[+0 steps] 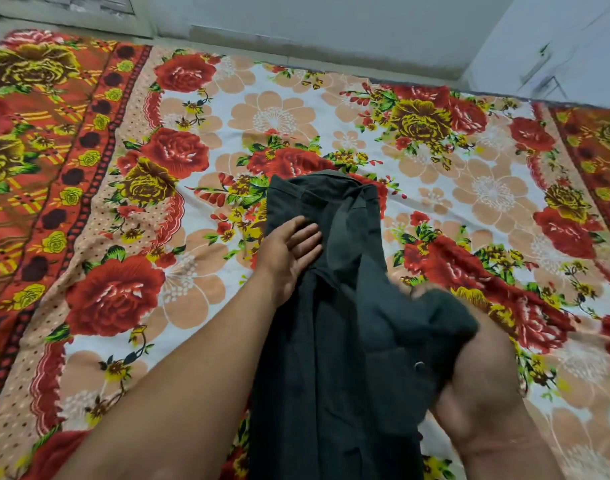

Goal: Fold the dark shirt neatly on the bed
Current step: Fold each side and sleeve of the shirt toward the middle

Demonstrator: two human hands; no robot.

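The dark shirt [331, 341] lay on the bed [192, 306], long axis near edge to far edge. My left hand [289, 251] pressed flat on its left half, fingers straight. My right hand [470, 355] sat under bunched right-side cloth; grip hidden.

Plain dark grey-green across the shirt [331, 323], set against a bedsheet [206, 98] of white ground printed with red roses, peach blossoms, yellow blooms and green leaves, bordered in orange-red plaid with black dots.
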